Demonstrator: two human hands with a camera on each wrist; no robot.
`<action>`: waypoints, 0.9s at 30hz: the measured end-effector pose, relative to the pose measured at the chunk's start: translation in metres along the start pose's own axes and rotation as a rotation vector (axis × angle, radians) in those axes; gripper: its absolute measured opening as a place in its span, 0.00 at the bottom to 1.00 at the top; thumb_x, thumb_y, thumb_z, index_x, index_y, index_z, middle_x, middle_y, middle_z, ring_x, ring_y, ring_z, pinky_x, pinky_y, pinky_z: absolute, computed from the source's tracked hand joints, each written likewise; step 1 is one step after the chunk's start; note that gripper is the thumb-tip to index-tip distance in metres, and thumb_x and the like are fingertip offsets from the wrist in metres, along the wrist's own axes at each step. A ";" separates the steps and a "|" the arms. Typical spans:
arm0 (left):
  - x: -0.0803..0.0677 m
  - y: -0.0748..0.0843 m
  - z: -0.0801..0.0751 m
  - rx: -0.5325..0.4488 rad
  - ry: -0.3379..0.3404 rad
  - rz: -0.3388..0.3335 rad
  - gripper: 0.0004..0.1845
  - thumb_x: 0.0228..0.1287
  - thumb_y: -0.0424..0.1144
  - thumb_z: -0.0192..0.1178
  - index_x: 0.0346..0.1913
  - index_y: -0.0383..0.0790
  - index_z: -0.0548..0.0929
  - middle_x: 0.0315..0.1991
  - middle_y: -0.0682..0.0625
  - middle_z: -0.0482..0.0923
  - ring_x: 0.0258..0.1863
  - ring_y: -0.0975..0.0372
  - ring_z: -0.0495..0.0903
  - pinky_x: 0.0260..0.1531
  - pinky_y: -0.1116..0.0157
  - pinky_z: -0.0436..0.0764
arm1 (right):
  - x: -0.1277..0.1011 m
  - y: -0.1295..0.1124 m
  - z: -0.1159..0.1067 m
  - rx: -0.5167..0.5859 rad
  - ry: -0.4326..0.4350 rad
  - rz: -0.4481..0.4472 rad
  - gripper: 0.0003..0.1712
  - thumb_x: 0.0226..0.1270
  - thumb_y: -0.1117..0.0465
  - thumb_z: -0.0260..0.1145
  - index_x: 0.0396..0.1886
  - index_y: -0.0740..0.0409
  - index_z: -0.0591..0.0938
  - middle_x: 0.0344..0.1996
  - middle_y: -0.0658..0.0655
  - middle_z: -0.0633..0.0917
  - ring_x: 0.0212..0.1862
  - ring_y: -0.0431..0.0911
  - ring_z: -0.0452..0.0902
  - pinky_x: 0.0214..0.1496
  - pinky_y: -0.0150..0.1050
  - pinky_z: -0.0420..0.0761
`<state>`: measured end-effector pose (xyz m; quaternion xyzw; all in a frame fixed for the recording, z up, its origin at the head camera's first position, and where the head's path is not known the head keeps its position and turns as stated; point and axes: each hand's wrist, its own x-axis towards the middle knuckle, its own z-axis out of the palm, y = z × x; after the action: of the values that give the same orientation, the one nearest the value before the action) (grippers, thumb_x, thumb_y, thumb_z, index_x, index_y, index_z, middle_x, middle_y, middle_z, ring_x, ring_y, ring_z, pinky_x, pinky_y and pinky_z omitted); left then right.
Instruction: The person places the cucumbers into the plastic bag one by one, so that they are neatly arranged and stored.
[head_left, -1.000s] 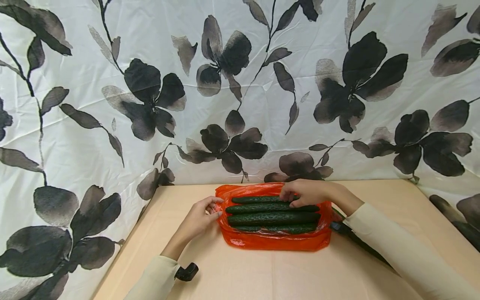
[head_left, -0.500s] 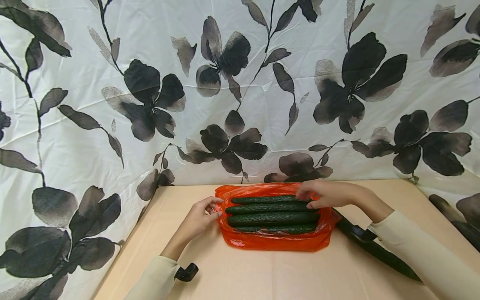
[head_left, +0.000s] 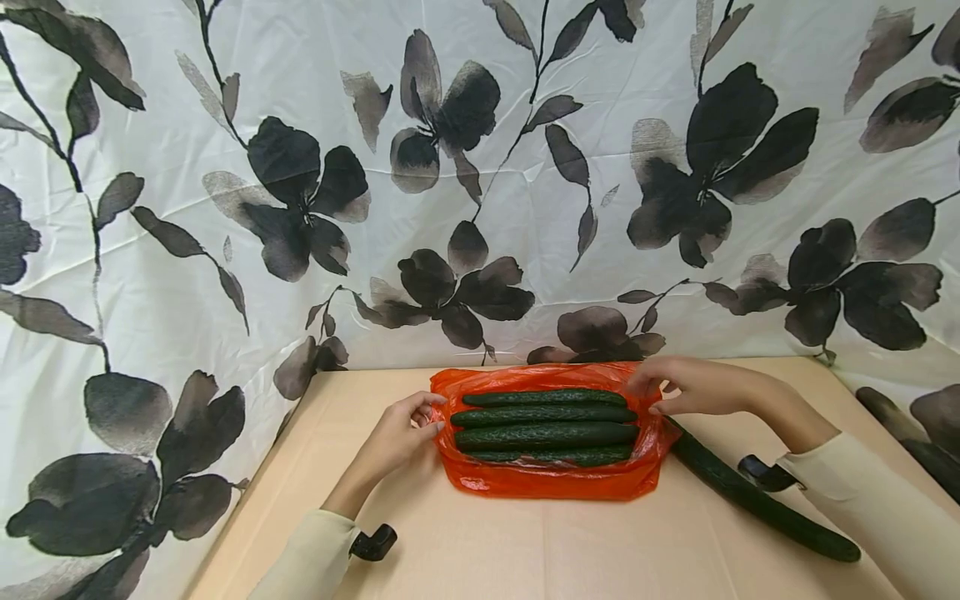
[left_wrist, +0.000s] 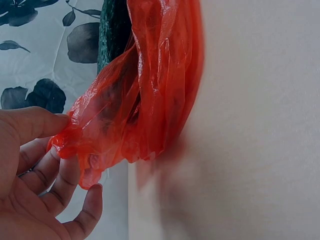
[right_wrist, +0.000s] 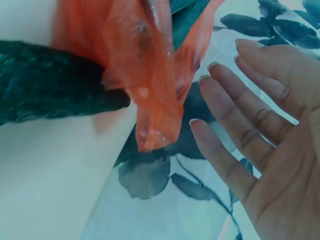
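Note:
Several dark green cucumbers [head_left: 547,435] lie side by side in an orange-red plastic bag [head_left: 547,487] in the head view. At the bag's left end, my left hand [head_left: 397,433] pinches a gathered corner of the plastic [left_wrist: 95,135] between thumb and fingers, as the left wrist view shows. My right hand [head_left: 697,386] is by the bag's right end; in the right wrist view its fingers [right_wrist: 225,100] are loosely extended, with a gap to the plastic. Outside the bag, another cucumber [head_left: 765,497] lies slanted on the table, its far tip against the bag's right side.
The light beige table [head_left: 547,550] runs back to a white cloth with dark flowers [head_left: 465,208]. A black strap-mounted device is on each wrist, the right one [head_left: 767,473] over the loose cucumber.
My right hand has moved rightward from above the bagged cucumbers to the bag's right end. More of the loose cucumber now shows. My left hand stays at the bag's left corner.

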<state>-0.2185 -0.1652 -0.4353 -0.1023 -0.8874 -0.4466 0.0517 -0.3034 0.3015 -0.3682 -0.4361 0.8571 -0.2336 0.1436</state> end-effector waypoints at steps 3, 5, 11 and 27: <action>0.001 -0.001 0.000 0.003 -0.001 0.001 0.19 0.61 0.27 0.68 0.55 0.35 0.83 0.34 0.51 0.79 0.33 0.60 0.75 0.32 0.69 0.74 | -0.006 0.004 0.000 0.007 0.010 0.017 0.17 0.69 0.63 0.67 0.57 0.51 0.81 0.50 0.53 0.83 0.50 0.51 0.82 0.53 0.56 0.82; 0.001 -0.001 -0.001 0.006 -0.001 0.001 0.19 0.61 0.27 0.68 0.55 0.34 0.83 0.34 0.50 0.79 0.33 0.60 0.76 0.32 0.69 0.74 | -0.010 0.006 0.000 0.013 0.013 0.023 0.17 0.69 0.63 0.67 0.57 0.52 0.81 0.50 0.55 0.83 0.50 0.50 0.82 0.53 0.56 0.83; 0.002 -0.001 -0.002 -0.002 0.001 0.008 0.19 0.61 0.27 0.68 0.55 0.35 0.83 0.34 0.50 0.78 0.33 0.60 0.76 0.32 0.69 0.74 | -0.020 0.010 0.002 0.015 0.013 0.035 0.18 0.70 0.61 0.67 0.58 0.57 0.80 0.50 0.54 0.83 0.48 0.45 0.81 0.51 0.49 0.83; 0.002 -0.003 -0.003 -0.005 -0.003 0.009 0.19 0.61 0.28 0.68 0.56 0.34 0.83 0.34 0.50 0.78 0.33 0.60 0.76 0.32 0.69 0.75 | -0.044 0.023 0.015 0.021 0.014 0.060 0.17 0.69 0.59 0.69 0.56 0.50 0.81 0.48 0.51 0.83 0.47 0.40 0.80 0.49 0.43 0.84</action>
<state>-0.2210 -0.1688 -0.4354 -0.1070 -0.8859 -0.4484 0.0519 -0.2868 0.3452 -0.3912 -0.4072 0.8682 -0.2413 0.1492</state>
